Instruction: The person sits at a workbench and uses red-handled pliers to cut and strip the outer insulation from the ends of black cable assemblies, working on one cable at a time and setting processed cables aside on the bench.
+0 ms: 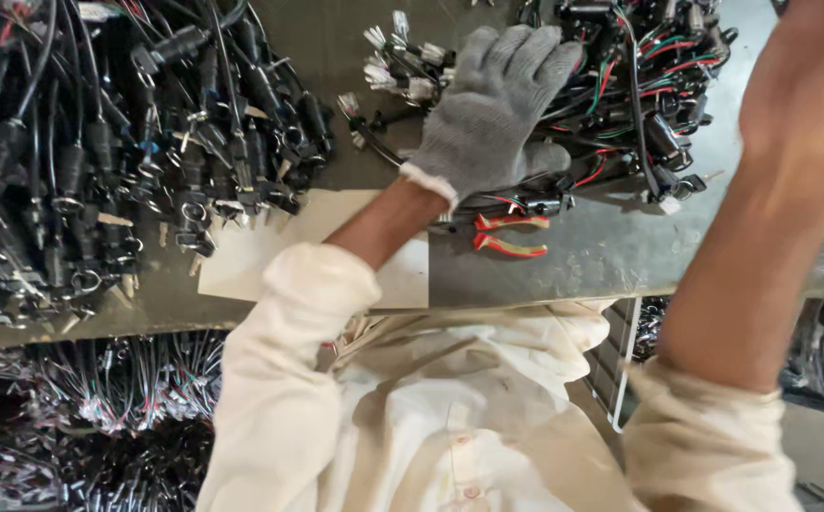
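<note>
Cream sleeves (289,379) over cluttered grey workbench (602,256)

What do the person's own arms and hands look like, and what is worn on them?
The left hand wears a grey knitted work glove with a white rolled cuff at the wrist. Both arms have loose cream fabric sleeves pushed up, leaving the forearms bare: the left sleeve is bunched near the elbow, the right sleeve likewise. The right hand lies beyond the top edge, so a glove there cannot be confirmed.
</note>
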The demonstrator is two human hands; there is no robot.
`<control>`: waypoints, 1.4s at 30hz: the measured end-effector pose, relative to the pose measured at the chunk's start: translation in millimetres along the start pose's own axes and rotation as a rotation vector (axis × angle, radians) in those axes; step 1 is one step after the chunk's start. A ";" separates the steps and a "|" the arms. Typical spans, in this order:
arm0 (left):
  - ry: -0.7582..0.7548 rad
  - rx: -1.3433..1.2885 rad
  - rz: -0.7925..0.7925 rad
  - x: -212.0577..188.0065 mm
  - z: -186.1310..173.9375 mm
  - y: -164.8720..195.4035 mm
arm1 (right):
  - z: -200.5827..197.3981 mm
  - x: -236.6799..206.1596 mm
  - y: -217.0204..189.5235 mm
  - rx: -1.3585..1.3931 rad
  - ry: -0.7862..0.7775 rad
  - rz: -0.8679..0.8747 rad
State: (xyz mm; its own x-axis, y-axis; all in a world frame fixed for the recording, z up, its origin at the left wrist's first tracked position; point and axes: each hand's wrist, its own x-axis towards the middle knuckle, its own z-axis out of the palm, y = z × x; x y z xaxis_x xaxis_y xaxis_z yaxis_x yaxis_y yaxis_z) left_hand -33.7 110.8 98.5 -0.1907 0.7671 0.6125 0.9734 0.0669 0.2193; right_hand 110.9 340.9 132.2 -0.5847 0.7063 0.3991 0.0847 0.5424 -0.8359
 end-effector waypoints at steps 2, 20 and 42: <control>0.067 -0.077 -0.061 -17.1 -24.9 16.4 | 1.7 -41.2 -11.2 0.381 0.054 0.027; 0.015 -1.085 -0.710 -109.9 -8.1 122.8 | 26.5 -194.4 -40.1 1.408 -0.297 0.369; 0.323 -2.308 -0.689 -119.4 -39.8 82.2 | 43.8 -224.4 -45.9 0.134 -0.867 -0.060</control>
State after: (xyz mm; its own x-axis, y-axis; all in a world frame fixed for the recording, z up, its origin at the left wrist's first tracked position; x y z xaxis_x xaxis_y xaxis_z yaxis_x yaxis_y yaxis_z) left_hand 64.0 -0.6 73.6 -0.5048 0.8542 0.1242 -0.7874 -0.5147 0.3392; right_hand 202.9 137.5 64.4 -0.9965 0.0544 0.0628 -0.0299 0.4708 -0.8817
